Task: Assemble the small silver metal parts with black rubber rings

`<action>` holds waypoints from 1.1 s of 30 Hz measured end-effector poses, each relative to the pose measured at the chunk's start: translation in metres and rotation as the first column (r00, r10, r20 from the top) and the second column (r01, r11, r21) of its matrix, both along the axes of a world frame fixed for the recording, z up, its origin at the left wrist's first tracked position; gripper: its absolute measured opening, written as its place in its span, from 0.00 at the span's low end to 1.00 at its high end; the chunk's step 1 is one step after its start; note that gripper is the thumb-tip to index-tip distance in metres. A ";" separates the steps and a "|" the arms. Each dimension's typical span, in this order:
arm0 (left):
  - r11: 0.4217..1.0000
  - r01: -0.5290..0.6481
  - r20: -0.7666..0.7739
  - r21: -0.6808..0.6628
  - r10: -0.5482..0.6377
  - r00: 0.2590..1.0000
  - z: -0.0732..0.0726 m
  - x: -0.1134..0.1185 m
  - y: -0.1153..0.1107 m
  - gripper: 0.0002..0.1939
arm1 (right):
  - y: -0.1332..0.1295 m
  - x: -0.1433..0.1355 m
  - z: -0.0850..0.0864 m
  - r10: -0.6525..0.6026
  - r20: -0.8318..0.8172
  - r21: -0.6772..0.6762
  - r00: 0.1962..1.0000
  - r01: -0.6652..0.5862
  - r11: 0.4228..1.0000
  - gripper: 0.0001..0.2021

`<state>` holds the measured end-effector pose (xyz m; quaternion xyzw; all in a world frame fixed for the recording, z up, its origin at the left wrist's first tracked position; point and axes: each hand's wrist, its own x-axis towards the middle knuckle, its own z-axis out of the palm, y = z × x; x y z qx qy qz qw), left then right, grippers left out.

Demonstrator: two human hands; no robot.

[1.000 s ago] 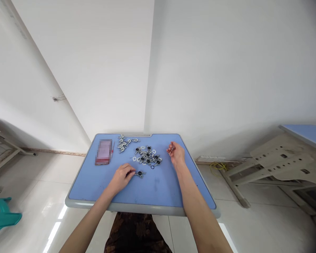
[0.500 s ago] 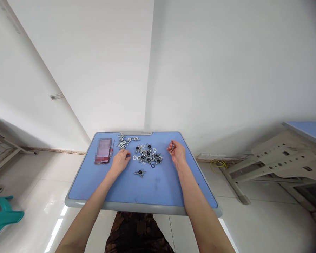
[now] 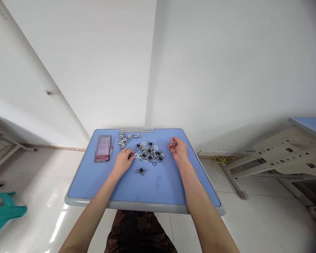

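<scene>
My left hand (image 3: 124, 162) rests on the table with fingers curled together. Its fingertips reach a flat metal gasket (image 3: 136, 155) at the left edge of a pile of small metal fittings with black round caps (image 3: 150, 151). Whether anything is pinched in them is hidden. To the right of the pile, my right hand (image 3: 178, 149) is closed on a thin metal piece (image 3: 173, 146) that points down and left; its kind is too small to make out. One capped fitting (image 3: 141, 170) lies alone nearer me. A black rubber ring (image 3: 154, 163) sits beside the pile.
On the blue table (image 3: 158, 189), a phone (image 3: 103, 148) and a screwdriver (image 3: 112, 147) lie at the left. Several metal fittings without visible caps (image 3: 122, 140) are grouped at the back. A wall (image 3: 116, 70) stands behind; another desk (image 3: 268, 158) is to the right, a green stool (image 3: 7, 211) at left.
My left hand has shifted a little right, bringing its fingertips to the gasket by the pile. My right hand stays beside the pile, still holding the thin metal piece. The view has shifted slightly.
</scene>
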<state>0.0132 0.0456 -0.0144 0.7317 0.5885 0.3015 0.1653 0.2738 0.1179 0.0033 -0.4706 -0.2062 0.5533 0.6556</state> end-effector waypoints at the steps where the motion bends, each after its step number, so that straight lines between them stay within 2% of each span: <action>1: 1.000 0.003 -0.012 0.001 -0.003 1.000 0.000 0.000 -0.001 0.04 | 0.000 0.000 0.000 0.001 0.004 0.002 1.000 -0.001 1.000 0.03; 10: 0.998 -0.051 -0.181 -0.022 0.046 0.982 0.006 0.009 -0.001 0.08 | -0.003 -0.002 0.001 0.014 0.054 0.010 0.998 -0.014 1.000 0.07; 15: 0.999 -0.022 -0.171 -0.032 0.016 0.985 0.007 0.008 -0.001 0.06 | -0.001 -0.001 0.000 0.042 0.120 0.014 0.992 -0.044 0.999 0.08; 18: 0.999 -0.009 -0.123 -0.042 0.004 0.992 0.006 0.005 -0.001 0.06 | -0.003 -0.002 0.004 0.106 0.199 0.019 0.974 -0.112 0.994 0.08; 21: 0.999 -0.008 -0.101 -0.052 0.002 0.995 0.004 0.004 0.000 0.08 | -0.010 -0.007 0.011 0.244 0.311 0.009 0.919 -0.259 0.966 0.06; 23: 0.999 -0.019 -0.101 -0.046 0.014 0.995 0.003 0.003 0.000 0.08 | -0.018 -0.012 0.016 0.360 0.382 -0.018 0.851 -0.383 0.924 0.05; 25: 0.999 -0.031 -0.108 -0.029 0.028 0.994 0.002 0.004 -0.001 0.08 | -0.026 -0.016 0.020 0.475 0.469 -0.052 0.745 -0.513 0.857 0.05; 26: 0.999 -0.034 -0.112 -0.019 0.031 0.993 0.002 0.004 -0.001 0.08 | -0.030 -0.018 0.021 0.525 0.542 -0.078 0.656 -0.583 0.809 0.05; 28: 0.999 -0.031 -0.113 -0.003 0.031 0.993 0.001 0.004 -0.001 0.08 | -0.035 -0.021 0.023 0.561 0.730 -0.175 0.391 -0.686 0.706 0.04; 29: 1.000 -0.031 -0.111 0.001 0.031 0.993 0.001 0.004 -0.001 0.07 | -0.036 -0.021 0.023 0.546 0.795 -0.229 0.262 -0.704 0.672 0.04; 30: 1.000 -0.031 -0.109 0.004 0.031 0.994 0.001 0.004 -0.001 0.07 | -0.037 -0.020 0.024 0.524 0.835 -0.271 0.167 -0.705 0.656 0.04; 31: 0.999 -0.031 -0.108 0.006 0.032 0.994 0.001 0.004 -0.001 0.07 | -0.037 -0.019 0.025 0.508 0.853 -0.293 0.119 -0.697 0.654 0.04; 33: 1.000 -0.029 -0.111 0.008 0.030 0.993 0.001 0.004 -0.001 0.07 | -0.037 -0.014 0.026 0.501 0.861 -0.310 0.087 -0.691 0.653 0.04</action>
